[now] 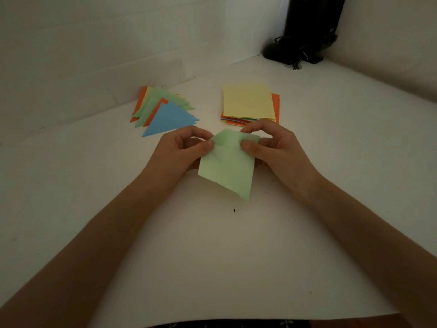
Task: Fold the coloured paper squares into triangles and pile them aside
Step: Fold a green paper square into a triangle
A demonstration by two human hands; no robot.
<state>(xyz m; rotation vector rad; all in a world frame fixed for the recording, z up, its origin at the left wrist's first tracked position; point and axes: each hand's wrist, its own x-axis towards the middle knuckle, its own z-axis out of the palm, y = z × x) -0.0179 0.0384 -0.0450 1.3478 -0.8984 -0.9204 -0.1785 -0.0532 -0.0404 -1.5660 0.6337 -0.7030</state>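
Observation:
A light green paper square [227, 166] is held up above the white table [212, 256] in the middle of the view. My left hand [182, 147] pinches its upper left edge between thumb and fingers. My right hand [272, 147] pinches its upper right edge, and the top corner bends over between the two hands. A pile of folded triangles [163, 110], blue on top over orange, green and yellow ones, lies at the back left. A stack of unfolded squares [249, 104] with a yellow sheet on top lies at the back right.
White walls close the table at the back and on the right. A black stand with cables [305, 31] fills the back right corner. The table's front edge runs along the bottom of the view.

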